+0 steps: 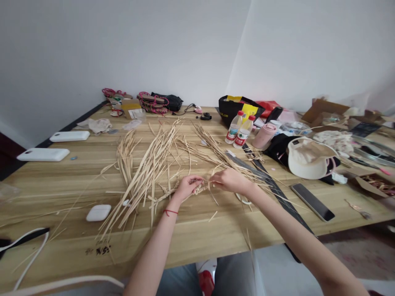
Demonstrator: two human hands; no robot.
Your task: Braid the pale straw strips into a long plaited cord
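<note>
Between my two hands, just above the table, is a short braided piece of straw [201,188]. My left hand [189,186], with a red string at the wrist, pinches this braid from its left side. My right hand [227,180] is closed at the braid's right end, its fingertips pressed on a thin straw strand [212,195] that trails down. Another braided length [166,192] lies left of my left hand. Loose bundles of pale straw [154,160] spread over the table beyond and to the left, with more strands [212,150] behind my hands.
At the right lie a phone [312,201], a cream cap [310,158] and a long black strip [274,189]. Two bottles [242,131] and a pink cup [264,135] stand farther back. A white earbud case [98,213] and white power banks [43,154] are at left.
</note>
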